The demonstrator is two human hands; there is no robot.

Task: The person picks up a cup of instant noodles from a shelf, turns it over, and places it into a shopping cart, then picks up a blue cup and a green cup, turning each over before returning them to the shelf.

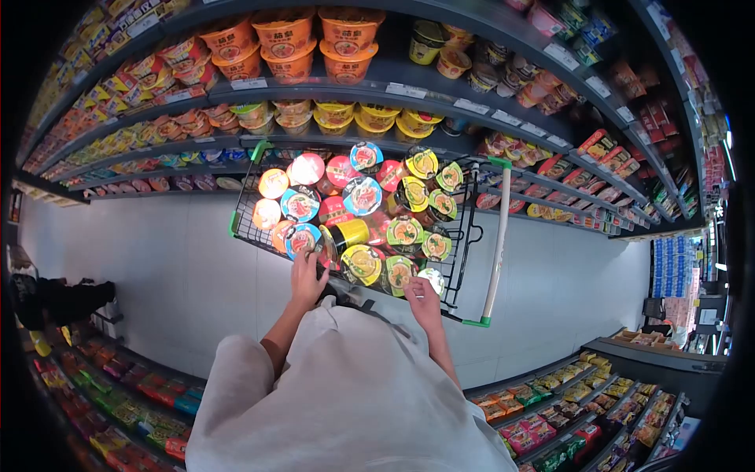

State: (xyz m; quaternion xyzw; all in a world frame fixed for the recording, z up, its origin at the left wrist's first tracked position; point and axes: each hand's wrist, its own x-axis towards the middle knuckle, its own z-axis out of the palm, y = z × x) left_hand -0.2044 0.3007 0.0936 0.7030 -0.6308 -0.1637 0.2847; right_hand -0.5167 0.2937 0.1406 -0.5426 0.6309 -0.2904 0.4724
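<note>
A black wire shopping cart [464, 267] with green corners is heaped with instant noodle cups. My left hand [307, 277] is at the cart's near edge, touching a cup beside a blue-lidded one [302, 240]; its fingers are partly bent, and their grip is unclear. Near it a cup with a yellow side [351, 233] lies tilted. My right hand [422, 297] is at the near right corner, fingers curled close to a silvery lid [431, 280] and a green-rimmed cup [399, 273]; whether it grips either is unclear.
Shelves [314, 88] of noodle buckets and cups run behind the cart. The cart's pale handle [499, 244] is at the right. Snack racks [566, 401] stand at the lower right and lower left. A dark-clothed person [67, 303] is at the far left.
</note>
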